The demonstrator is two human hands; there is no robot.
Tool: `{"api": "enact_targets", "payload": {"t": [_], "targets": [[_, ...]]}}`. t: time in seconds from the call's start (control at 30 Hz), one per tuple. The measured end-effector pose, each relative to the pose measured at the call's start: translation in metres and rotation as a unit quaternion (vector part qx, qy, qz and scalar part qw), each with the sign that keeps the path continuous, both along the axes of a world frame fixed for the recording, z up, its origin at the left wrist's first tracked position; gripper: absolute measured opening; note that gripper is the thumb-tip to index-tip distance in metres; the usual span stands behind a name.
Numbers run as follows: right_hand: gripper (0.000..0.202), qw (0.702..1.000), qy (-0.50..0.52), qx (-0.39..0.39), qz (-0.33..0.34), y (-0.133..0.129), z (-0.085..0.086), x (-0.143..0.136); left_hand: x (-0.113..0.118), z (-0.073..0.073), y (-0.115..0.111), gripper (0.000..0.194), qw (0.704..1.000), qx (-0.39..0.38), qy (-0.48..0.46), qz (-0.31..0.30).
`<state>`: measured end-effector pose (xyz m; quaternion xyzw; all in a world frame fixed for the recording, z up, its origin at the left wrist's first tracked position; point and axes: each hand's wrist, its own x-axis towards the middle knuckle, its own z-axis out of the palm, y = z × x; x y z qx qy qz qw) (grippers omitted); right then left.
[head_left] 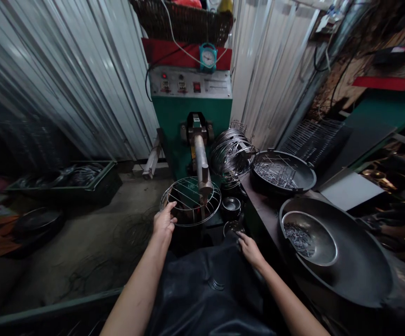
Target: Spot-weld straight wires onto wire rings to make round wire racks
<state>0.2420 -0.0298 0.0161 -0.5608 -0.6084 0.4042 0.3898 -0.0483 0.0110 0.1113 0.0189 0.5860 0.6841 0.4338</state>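
My left hand point(165, 221) grips the near left rim of a round wire rack point(184, 198), its fingers closed on the wire. The rack lies tilted under the metal arm point(202, 161) of a green machine point(167, 116), whose tip meets it on the right side. My right hand point(250, 248) is pinched at the edge of a dark apron point(202, 266) over my lap; whatever is between its fingertips is too small to make out. Several thin curved wires point(216, 283) rest on the apron.
Wire rings point(232, 154) hang right of the machine. On the right stand a dark pan point(282, 184) of small wire parts and a large wok point(359, 261) holding a metal bowl point(328, 245). A green crate point(97, 186) sits on the floor at left.
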Motion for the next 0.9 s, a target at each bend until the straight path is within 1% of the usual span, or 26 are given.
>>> {"api": "enact_targets", "payload": {"t": [0.07,0.13,0.2,0.23,0.3,0.33,0.37,0.47,0.53,0.57,0.6,0.67,0.77,0.83,0.9], "targets": [[0.021,0.999,-0.045,0.005,-0.009,-0.014,-0.016,0.014,0.000,0.000,-0.001,0.042,1.000,0.001,-0.005,0.001],[0.026,0.997,-0.075,0.005,-0.036,-0.024,-0.026,0.019,0.000,-0.001,-0.002,0.042,1.000,-0.005,-0.003,0.002],[0.026,0.994,-0.092,0.008,-0.065,-0.027,-0.030,0.016,0.000,-0.001,-0.003,0.043,1.000,-0.012,-0.002,0.004],[0.021,0.993,-0.095,0.010,-0.073,-0.025,-0.031,0.013,0.000,-0.001,-0.003,0.043,1.000,-0.016,-0.003,0.003],[0.009,0.994,-0.086,0.009,-0.063,-0.019,-0.030,0.008,0.000,0.000,-0.004,0.043,1.000,-0.020,-0.010,-0.006],[0.004,0.996,-0.071,-0.001,-0.051,-0.015,-0.030,0.007,0.000,0.000,-0.004,0.042,1.000,-0.022,-0.014,-0.013],[0.003,0.998,-0.051,-0.023,-0.039,-0.011,-0.029,0.007,0.000,0.001,-0.004,0.042,0.999,-0.023,-0.017,-0.019],[0.010,0.990,0.019,-0.140,-0.024,-0.005,-0.024,0.010,0.000,0.004,-0.005,0.042,0.999,-0.026,-0.024,-0.028],[0.012,0.978,0.068,-0.193,-0.029,-0.006,-0.015,0.012,0.001,0.004,-0.007,0.043,0.999,-0.027,-0.027,-0.024],[0.013,0.975,0.097,-0.196,-0.030,-0.007,-0.008,0.011,0.002,0.004,-0.008,0.042,0.999,-0.026,-0.028,-0.020],[0.016,0.974,0.130,-0.183,-0.027,-0.009,0.001,0.008,0.004,0.003,-0.010,0.042,0.999,-0.024,-0.029,-0.014],[0.023,0.972,0.195,-0.131,0.000,-0.010,0.024,-0.006,0.009,0.000,-0.014,0.041,0.999,-0.012,-0.034,-0.011],[0.025,0.965,0.248,-0.053,0.066,-0.005,0.058,-0.042,0.019,-0.003,-0.020,0.040,0.999,0.008,-0.025,-0.020],[0.023,0.966,0.241,-0.014,0.096,0.002,0.073,-0.068,0.024,-0.004,-0.022,0.041,1.000,0.011,-0.013,-0.019],[0.019,0.975,0.189,0.022,0.119,0.009,0.079,-0.088,0.026,-0.003,-0.024,0.042,1.000,0.012,0.002,-0.009]]}}
